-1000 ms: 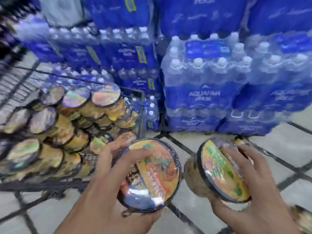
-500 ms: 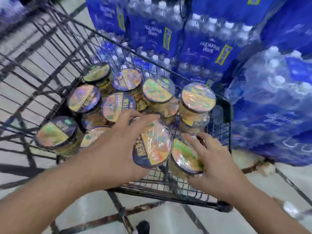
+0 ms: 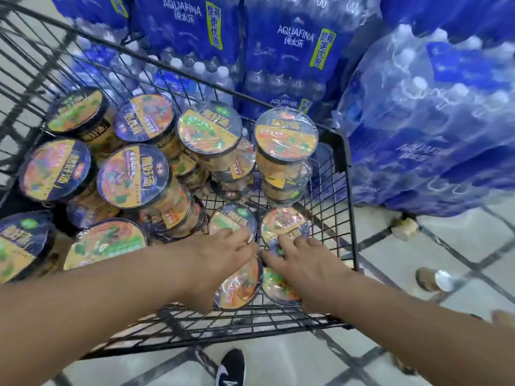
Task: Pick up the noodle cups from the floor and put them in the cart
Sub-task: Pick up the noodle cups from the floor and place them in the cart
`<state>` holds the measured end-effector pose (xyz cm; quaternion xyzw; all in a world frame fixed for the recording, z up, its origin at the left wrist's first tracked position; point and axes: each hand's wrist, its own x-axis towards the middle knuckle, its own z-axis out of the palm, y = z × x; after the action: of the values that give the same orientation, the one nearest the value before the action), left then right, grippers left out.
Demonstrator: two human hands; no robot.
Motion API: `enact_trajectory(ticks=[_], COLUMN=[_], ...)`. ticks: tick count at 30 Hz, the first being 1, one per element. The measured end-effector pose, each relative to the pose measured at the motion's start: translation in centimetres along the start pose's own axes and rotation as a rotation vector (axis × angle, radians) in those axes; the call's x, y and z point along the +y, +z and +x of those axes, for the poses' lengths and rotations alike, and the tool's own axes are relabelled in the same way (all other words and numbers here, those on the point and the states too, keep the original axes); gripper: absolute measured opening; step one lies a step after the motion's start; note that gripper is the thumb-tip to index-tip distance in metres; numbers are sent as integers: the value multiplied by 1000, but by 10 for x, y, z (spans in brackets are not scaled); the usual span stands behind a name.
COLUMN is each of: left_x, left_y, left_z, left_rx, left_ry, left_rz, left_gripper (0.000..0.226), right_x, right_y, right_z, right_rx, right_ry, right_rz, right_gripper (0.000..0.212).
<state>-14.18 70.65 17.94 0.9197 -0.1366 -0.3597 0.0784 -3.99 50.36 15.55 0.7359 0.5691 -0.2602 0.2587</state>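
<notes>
A black wire cart [image 3: 351,207] holds several noodle cups with yellow and dark blue lids, such as one [image 3: 133,175] on top of the pile. Both my hands reach into the cart's near right corner. My left hand [image 3: 220,260] grips a noodle cup [image 3: 241,288] from above, its lid showing below my palm. Beside it, my right hand [image 3: 305,264] grips another noodle cup [image 3: 277,286] the same way. Both cups sit low, close to the cart's wire bottom, next to two cups [image 3: 284,222] standing there. One more cup [image 3: 434,280] lies on the floor to the right.
Shrink-wrapped packs of blue water bottles [image 3: 432,121] are stacked behind and to the right of the cart, close against its far rim. My dark shoe [image 3: 231,367] stands on the tiled floor [image 3: 292,358] below the cart's near edge.
Both hands have carried their cups from beside the cart over its near edge and down into the near right corner. The view has tilted down over the cart.
</notes>
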Motion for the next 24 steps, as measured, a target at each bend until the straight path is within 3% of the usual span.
enact_trajectory(ticks=[4,8,16,18,20,24], left_x=[-7,-13,-9,-2,8,56], left_y=[19,34,24,4,-21,-67], left_z=[24,35,31,23,15,19], left_rx=[-33,-127,-175,-85,87,522], left_ry=[80,111,24,-40,-73,11], left_rz=[203,414,376,255,130,1], left_gripper=[126,131,125,112,95,75], right_x=[-2,-2,16,23,33,74], right_y=[15,23,8,0,-5,29], right_z=[8,16,8,-8,-34,-112], right_rx=[-9,-27,-11,122,360,906], right_ry=[-9,-22,-68,-46,37,381], right_rz=[-22,-11,105,201,363,815], right_gripper=[110,118,132,122,101,62])
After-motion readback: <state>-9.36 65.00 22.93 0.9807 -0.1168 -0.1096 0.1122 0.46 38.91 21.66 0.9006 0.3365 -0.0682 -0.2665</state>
